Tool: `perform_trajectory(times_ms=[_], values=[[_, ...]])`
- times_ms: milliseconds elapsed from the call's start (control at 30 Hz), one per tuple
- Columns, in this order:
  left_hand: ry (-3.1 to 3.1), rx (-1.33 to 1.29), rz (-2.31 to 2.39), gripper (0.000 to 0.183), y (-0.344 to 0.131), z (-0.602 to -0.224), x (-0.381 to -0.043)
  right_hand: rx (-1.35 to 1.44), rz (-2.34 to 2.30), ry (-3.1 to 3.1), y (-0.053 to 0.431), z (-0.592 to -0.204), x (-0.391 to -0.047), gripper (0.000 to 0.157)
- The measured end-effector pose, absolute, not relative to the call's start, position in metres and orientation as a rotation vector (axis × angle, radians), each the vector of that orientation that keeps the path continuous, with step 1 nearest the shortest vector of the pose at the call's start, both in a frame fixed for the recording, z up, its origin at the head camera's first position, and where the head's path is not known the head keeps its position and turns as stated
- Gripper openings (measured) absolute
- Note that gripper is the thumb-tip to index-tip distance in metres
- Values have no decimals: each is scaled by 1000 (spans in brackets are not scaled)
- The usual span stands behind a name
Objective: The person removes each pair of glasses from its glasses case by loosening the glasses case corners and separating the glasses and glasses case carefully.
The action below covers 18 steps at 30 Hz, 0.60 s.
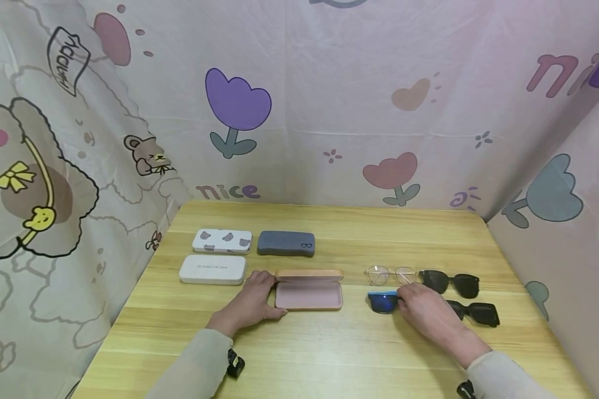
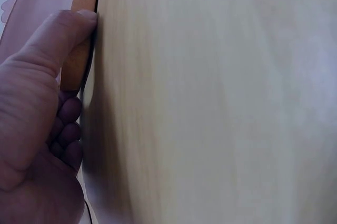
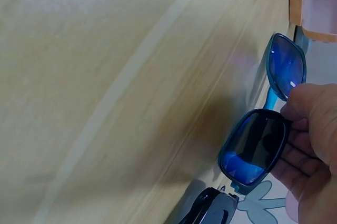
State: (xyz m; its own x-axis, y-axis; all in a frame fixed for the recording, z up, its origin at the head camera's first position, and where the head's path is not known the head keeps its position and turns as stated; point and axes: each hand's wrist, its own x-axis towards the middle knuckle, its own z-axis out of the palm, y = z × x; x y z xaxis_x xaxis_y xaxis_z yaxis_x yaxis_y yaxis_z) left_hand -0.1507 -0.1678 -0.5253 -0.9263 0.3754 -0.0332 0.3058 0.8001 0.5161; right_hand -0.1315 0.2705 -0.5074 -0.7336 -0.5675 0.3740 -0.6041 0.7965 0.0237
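Observation:
An orange-edged glasses case (image 1: pixel 308 295) with a pink lining lies with its lid up in the middle of the table. My left hand (image 1: pixel 252 299) grips its left end, the thumb on the front edge and the fingers toward the back. In the left wrist view the thumb (image 2: pixel 58 40) presses the orange side of the case (image 2: pixel 79 63). My right hand (image 1: pixel 426 313) pinches blue-lensed sunglasses (image 1: pixel 383 302) near the bridge. In the right wrist view both blue lenses (image 3: pixel 255 148) show, with the thumb and fingers at the frame between them; some fingers are partly hidden.
Left of the open case lie a bear-print case (image 1: pixel 222 241), a white case (image 1: pixel 213 270) and a grey-blue case (image 1: pixel 286 244). Near my right hand are thin-framed clear glasses (image 1: pixel 378 275), black sunglasses (image 1: pixel 466 285) and a second black pair (image 1: pixel 483 314). Printed curtains (image 1: pixel 299 111) hang behind the table.

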Motion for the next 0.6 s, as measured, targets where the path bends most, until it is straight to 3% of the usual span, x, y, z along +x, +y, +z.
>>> perform_trajectory(times_ms=[600], values=[[2860,548,781,85,-169,-527,-151,895,107,-2582,270,-506,-134,19]])
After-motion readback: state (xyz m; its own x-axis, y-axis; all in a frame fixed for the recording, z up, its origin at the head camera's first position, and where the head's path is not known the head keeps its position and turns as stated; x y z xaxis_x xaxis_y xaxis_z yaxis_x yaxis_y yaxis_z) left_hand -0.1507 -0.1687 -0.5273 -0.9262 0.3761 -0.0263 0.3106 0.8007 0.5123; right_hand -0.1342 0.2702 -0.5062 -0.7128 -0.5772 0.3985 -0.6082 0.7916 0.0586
